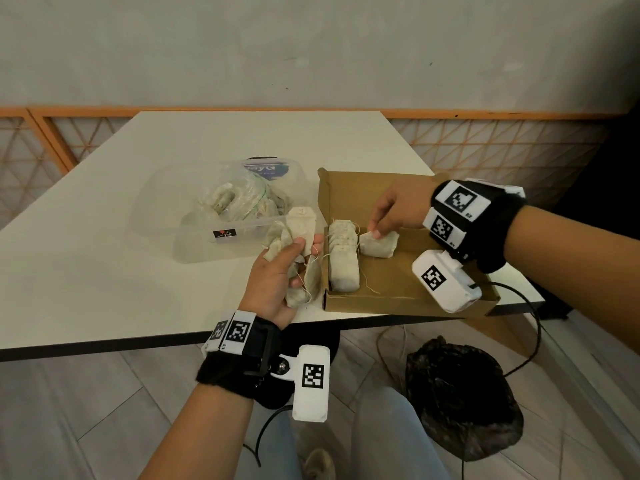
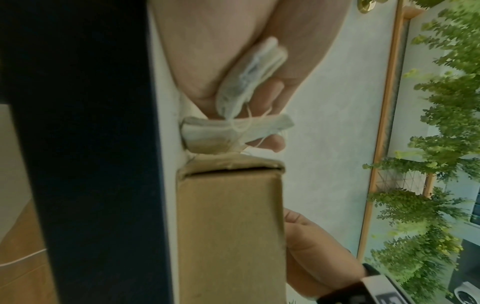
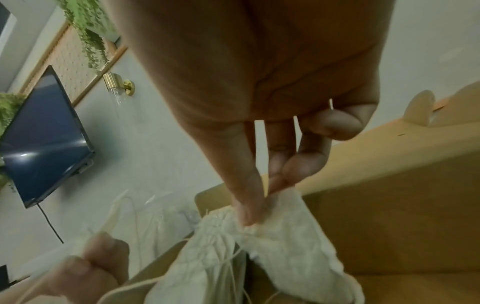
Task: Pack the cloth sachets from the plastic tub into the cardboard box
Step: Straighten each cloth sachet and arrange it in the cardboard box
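1. Head view: a white tabletop (image 1: 104, 237) stands before a pale wall with an orange-framed lattice panel (image 1: 485, 147). On it a clear plastic tub (image 1: 194, 244) holds pale cloth sachets in a crumpled clear bag (image 1: 239, 199); just beside it lies an open, shallow brown cardboard box (image 1: 391, 285).
2. A row of packed sachets (image 1: 343, 261) stands against the box's left wall.
3. The left hand (image 1: 277, 282), at the tabletop's near edge between tub and box, grips a bunch of cloth sachets (image 1: 301, 244), strings dangling.
4. The right hand (image 1: 394, 209) reaches into the box, thumb and fingertips pinching a single cream cloth sachet (image 1: 379, 244) beside the packed row.
5. Below the tabletop, a dark crumpled bag (image 1: 460, 396) sits on the wood-pattern floor.
6. Left wrist view: the fingers curl round the bunch against the box's outer wall (image 2: 228, 226); leafy greenery (image 2: 441, 144) hangs on the far wall.
7. Right wrist view: thumb and fingertips (image 3: 298, 168) nip the single sachet's top edge over the box; a dark wall screen (image 3: 44, 139) hangs behind.
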